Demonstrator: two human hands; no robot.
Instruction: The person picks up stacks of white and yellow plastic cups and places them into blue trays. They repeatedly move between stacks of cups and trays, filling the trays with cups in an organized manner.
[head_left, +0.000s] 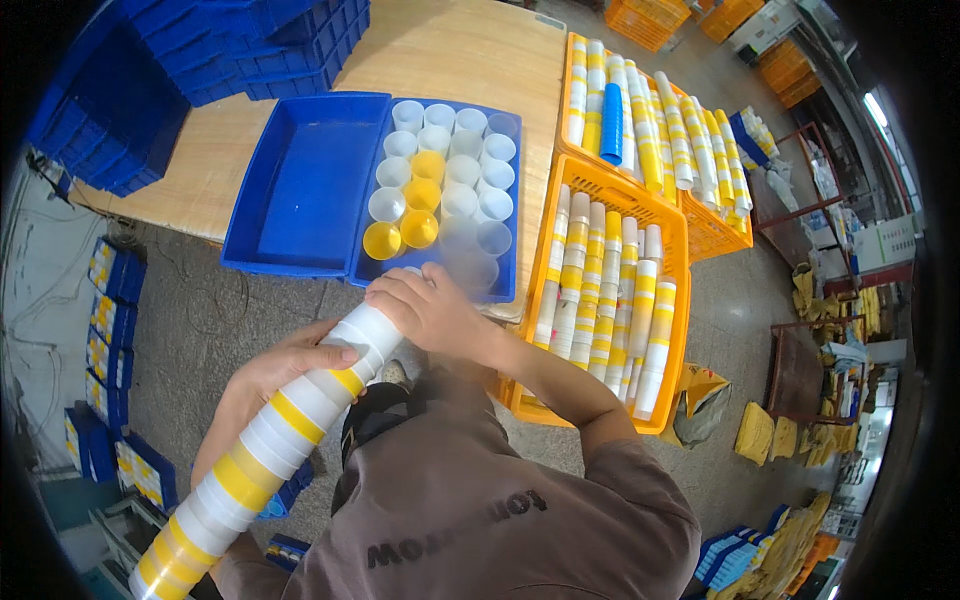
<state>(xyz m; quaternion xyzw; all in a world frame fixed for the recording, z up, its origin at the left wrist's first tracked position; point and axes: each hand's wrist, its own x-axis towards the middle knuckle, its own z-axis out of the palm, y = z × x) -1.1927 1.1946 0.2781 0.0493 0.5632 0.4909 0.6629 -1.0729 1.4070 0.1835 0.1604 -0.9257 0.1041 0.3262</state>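
A long stack of nested white and yellow plastic cups (255,465) runs slantwise along my left forearm. My left hand (295,358) is wrapped round it near its upper end, thumb across the top. My right hand (422,308) has its fingers curled over the top end of the stack; whether they grip a single cup there is hidden. Just beyond, a blue tray (507,285) holds rows of upright cups, mostly white, with several yellow ones (420,228). The cups at its near right corner look blurred.
Beside the tray lies a second blue tray (300,185) on the wooden table (450,50). Stacked blue crates (270,50) stand far left. To the right, orange crates (678,330) hold more cup stacks (610,290). Filled blue trays (115,310) sit on the floor at left.
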